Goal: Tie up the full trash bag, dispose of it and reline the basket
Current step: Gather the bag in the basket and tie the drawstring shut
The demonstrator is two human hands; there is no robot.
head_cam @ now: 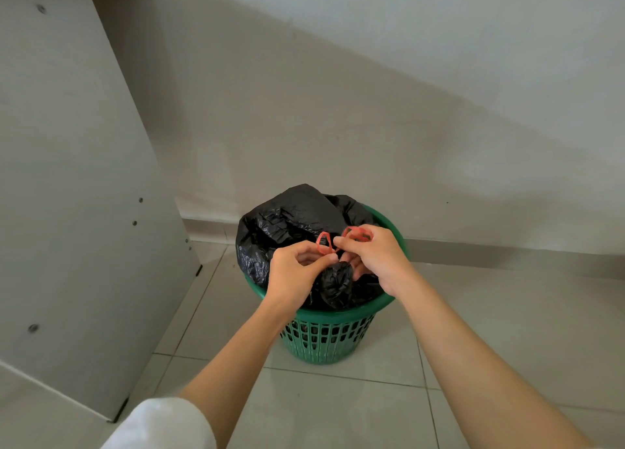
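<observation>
White sleeve (pixel 162 425): lower left corner, covering the left upper arm; both forearms bare, reaching forward.

Floor (pixel 338 411): pale tiles with thin grout lines.

Basket (pixel 324 340): green plastic, lattice wall, round rim; stands upright on the floor near the wall.

Left hand (pixel 297 269): over the basket's near left rim, fingers (pixel 324 261) curled, pinching the left red loop (pixel 324 242).

Right hand (pixel 375 259): just beside the left hand, fingers (pixel 341 242) curled, pinching the right red loop (pixel 356 234). The two hands touch or nearly touch at the fingertips; which cannot be told.

Trash bag (pixel 291 222): black, crinkled, full; sits inside the basket, bulging above the rim and draping over its left edge. Both red loops rise from its gathered top.

Baseboard (pixel 507 252): grey strip behind the basket.

Wall (pixel 372 110): plain white.

Panel (pixel 67 178): white board with screw heads, standing at left.
</observation>
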